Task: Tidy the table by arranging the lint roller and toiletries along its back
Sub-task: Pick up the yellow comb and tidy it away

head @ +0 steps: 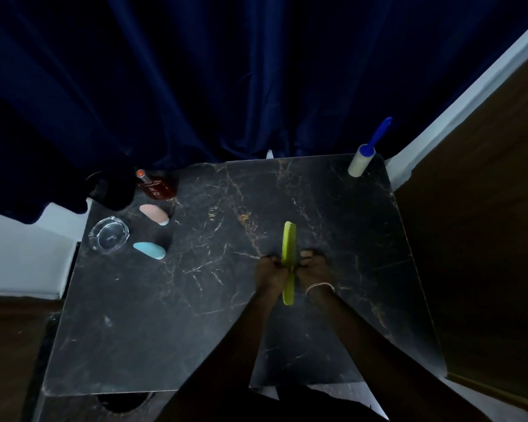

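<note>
A yellow-green comb [288,248] stands on edge over the middle of the dark marble table [195,315], teeth to the right. My left hand [270,274] and my right hand [313,269] both grip its handle, one on each side. The lint roller [363,159], white with a blue handle, stands at the back right corner. At the back left stand a brown perfume bottle [157,187], a pink container [154,214] and a light blue container [149,250].
A clear glass ashtray [109,235] sits at the left edge beside the containers. A black object [116,190] rests at the back left corner. A dark blue curtain [195,80] hangs behind the table. A wooden panel [485,208] flanks the right side.
</note>
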Tool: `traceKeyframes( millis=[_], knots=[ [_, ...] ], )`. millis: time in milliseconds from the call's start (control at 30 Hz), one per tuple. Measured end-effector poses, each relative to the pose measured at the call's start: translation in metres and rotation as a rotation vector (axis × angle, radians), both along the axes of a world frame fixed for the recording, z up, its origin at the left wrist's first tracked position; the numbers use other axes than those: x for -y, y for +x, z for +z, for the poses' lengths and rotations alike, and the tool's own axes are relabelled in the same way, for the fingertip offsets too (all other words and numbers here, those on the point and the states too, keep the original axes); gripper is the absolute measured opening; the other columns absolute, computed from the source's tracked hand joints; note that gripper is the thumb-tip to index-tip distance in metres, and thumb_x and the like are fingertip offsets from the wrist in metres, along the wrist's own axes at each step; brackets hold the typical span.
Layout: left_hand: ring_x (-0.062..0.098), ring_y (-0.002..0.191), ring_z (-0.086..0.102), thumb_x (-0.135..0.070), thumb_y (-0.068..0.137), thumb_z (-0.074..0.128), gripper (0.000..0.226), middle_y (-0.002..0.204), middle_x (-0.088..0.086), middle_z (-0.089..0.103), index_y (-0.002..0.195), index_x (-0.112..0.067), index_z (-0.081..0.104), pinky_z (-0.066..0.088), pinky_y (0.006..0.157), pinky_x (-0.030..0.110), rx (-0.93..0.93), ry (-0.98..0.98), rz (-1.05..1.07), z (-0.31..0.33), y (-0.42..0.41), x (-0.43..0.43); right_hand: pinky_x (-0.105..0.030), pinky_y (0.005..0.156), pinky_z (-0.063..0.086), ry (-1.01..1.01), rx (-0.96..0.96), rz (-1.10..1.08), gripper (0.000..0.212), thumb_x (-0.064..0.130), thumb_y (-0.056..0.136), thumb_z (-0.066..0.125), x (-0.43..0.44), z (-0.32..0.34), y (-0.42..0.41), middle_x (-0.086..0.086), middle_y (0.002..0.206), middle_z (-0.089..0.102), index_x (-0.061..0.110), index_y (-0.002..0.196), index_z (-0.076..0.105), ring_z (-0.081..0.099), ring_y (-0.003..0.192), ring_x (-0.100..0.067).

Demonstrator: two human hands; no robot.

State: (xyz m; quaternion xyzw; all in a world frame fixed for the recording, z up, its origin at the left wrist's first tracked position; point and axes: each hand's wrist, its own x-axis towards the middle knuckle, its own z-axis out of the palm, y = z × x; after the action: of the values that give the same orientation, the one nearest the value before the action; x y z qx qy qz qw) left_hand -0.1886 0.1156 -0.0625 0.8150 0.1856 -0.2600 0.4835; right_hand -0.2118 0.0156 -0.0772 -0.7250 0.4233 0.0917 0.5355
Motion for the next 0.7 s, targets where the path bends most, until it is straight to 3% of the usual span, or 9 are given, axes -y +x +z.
traceKeyframes(
  millis=[100, 200, 267, 367, 400, 467, 567, 633, 700],
  knots=[
    [0.038, 0.102, 0.068, 0.009, 0.084, 0.06, 0.01, 0.104, 0.03, 0.072, 0.086, 0.007, 0.07, 0.053, 0.087, 0.042, 0.001, 0.004, 0.016, 0.007, -0.002, 0.004, -0.039, 0.099, 0.052, 0.0, 0.024, 0.041, 0.037, -0.012, 0.08, 0.063, 0.004, -0.002, -0.002, -0.024, 0.109, 0.069, -0.007, 0.116, 0.064, 0.065, 0.104, -0.031],
    [0.027, 0.096, 0.064, 0.009, 0.084, 0.064, 0.02, 0.099, 0.022, 0.07, 0.075, -0.009, 0.063, 0.049, 0.079, 0.033, -0.039, -0.04, 0.075, 0.01, -0.003, 0.003, -0.039, 0.09, 0.052, 0.051, 0.024, 0.107, 0.022, -0.009, 0.08, 0.069, 0.009, -0.001, -0.004, -0.015, 0.098, 0.069, 0.0, 0.1, 0.07, 0.064, 0.095, -0.025],
    [0.022, 0.09, 0.06, 0.011, 0.084, 0.067, 0.013, 0.093, 0.016, 0.065, 0.087, -0.002, 0.065, 0.048, 0.073, 0.027, -0.058, -0.106, 0.125, 0.012, -0.005, -0.001, -0.039, 0.08, 0.054, 0.151, 0.017, 0.144, 0.018, -0.006, 0.08, 0.074, 0.012, 0.003, -0.004, -0.014, 0.09, 0.069, 0.01, 0.087, 0.071, 0.063, 0.085, -0.023],
    [0.018, 0.075, 0.058, 0.015, 0.084, 0.067, 0.012, 0.087, 0.016, 0.065, 0.095, 0.012, 0.069, 0.05, 0.062, 0.017, -0.028, -0.202, 0.16, 0.02, -0.006, -0.01, -0.025, 0.063, 0.049, 0.325, 0.005, 0.139, 0.016, 0.006, 0.081, 0.08, 0.012, 0.013, -0.002, -0.008, 0.08, 0.069, 0.011, 0.092, 0.071, 0.062, 0.071, -0.013],
    [0.018, 0.073, 0.058, 0.016, 0.084, 0.067, 0.008, 0.085, 0.016, 0.066, 0.088, 0.009, 0.07, 0.051, 0.064, 0.018, -0.004, -0.231, 0.167, 0.024, -0.005, -0.014, -0.022, 0.06, 0.047, 0.35, 0.014, 0.145, 0.014, 0.009, 0.081, 0.081, 0.011, 0.016, -0.001, -0.004, 0.076, 0.068, 0.013, 0.09, 0.07, 0.06, 0.068, -0.01],
    [0.022, 0.081, 0.061, 0.017, 0.085, 0.069, 0.022, 0.083, 0.014, 0.067, 0.078, -0.004, 0.069, 0.055, 0.082, 0.033, 0.023, -0.285, 0.182, 0.033, -0.001, -0.021, -0.02, 0.056, 0.044, 0.363, 0.054, 0.164, 0.013, 0.01, 0.083, 0.079, 0.008, 0.023, 0.004, -0.001, 0.071, 0.066, 0.015, 0.087, 0.067, 0.058, 0.062, -0.008],
    [0.026, 0.088, 0.063, 0.017, 0.088, 0.065, 0.015, 0.087, 0.012, 0.069, 0.09, 0.004, 0.072, 0.053, 0.094, 0.049, 0.069, -0.366, 0.228, 0.049, 0.01, -0.034, -0.018, 0.052, 0.047, 0.387, 0.15, 0.179, 0.014, -0.002, 0.085, 0.074, -0.001, 0.036, 0.018, 0.0, 0.067, 0.068, 0.008, 0.085, 0.065, 0.062, 0.052, -0.004],
    [0.025, 0.087, 0.066, 0.008, 0.093, 0.066, 0.012, 0.091, 0.014, 0.072, 0.101, 0.005, 0.073, 0.055, 0.09, 0.044, 0.104, -0.396, 0.301, 0.059, 0.018, -0.046, -0.019, 0.052, 0.052, 0.384, 0.219, 0.195, 0.015, -0.009, 0.085, 0.07, -0.009, 0.048, 0.031, -0.005, 0.072, 0.068, 0.004, 0.082, 0.064, 0.066, 0.053, -0.005],
    [0.014, 0.076, 0.067, -0.007, 0.097, 0.069, 0.006, 0.082, 0.004, 0.073, 0.098, -0.004, 0.074, 0.059, 0.074, 0.03, 0.112, -0.481, 0.384, 0.07, 0.023, -0.058, -0.019, 0.059, 0.058, 0.306, 0.301, 0.217, 0.013, -0.012, 0.082, 0.071, -0.015, 0.057, 0.043, -0.011, 0.082, 0.069, -0.003, 0.092, 0.069, 0.068, 0.063, -0.011]
  ],
)
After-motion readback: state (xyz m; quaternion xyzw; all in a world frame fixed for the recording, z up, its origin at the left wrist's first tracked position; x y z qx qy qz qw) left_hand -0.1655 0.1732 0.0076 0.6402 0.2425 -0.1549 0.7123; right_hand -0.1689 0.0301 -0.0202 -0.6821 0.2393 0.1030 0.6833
